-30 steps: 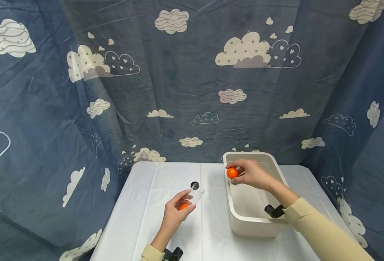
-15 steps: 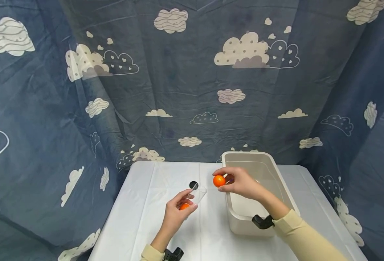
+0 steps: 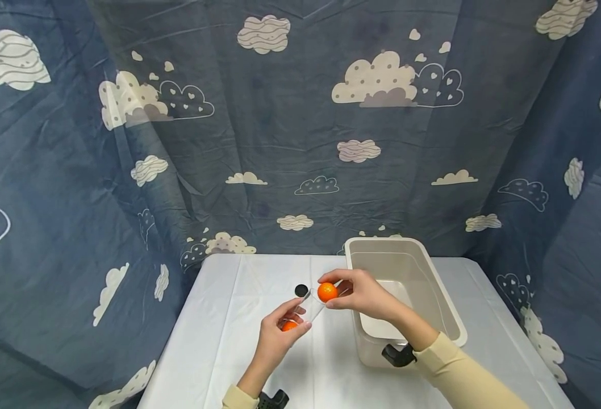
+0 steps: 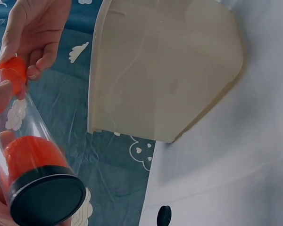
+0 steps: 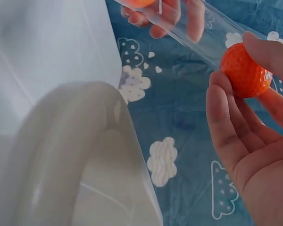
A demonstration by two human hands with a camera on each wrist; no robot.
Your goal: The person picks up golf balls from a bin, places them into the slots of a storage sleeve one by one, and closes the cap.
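One ball (image 3: pixel 289 326) in tube (image 3: pixel 313 307), partly hidden | left grip (image 3: pixel 276 332): curled round tube | right grip (image 3: pixel 364 293): pinching second ball (image 3: pixel 327 292)

Two hands: a left hand (image 3: pixel 274 334) and a right hand (image 3: pixel 363 293). Two orange balls: left ball (image 3: pixel 289 326), right ball (image 3: pixel 328 292). One clear tube (image 4: pixel 29 123). Two black caps: tube cap (image 4: pixel 48 200), far cap (image 3: pixel 301 291). One bin (image 3: pixel 408 263), right. One table (image 3: pixel 218 341).

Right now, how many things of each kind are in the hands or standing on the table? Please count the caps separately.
Orange balls: 2
Black caps: 2
Clear tube: 1
Pale bin: 1
Total: 6
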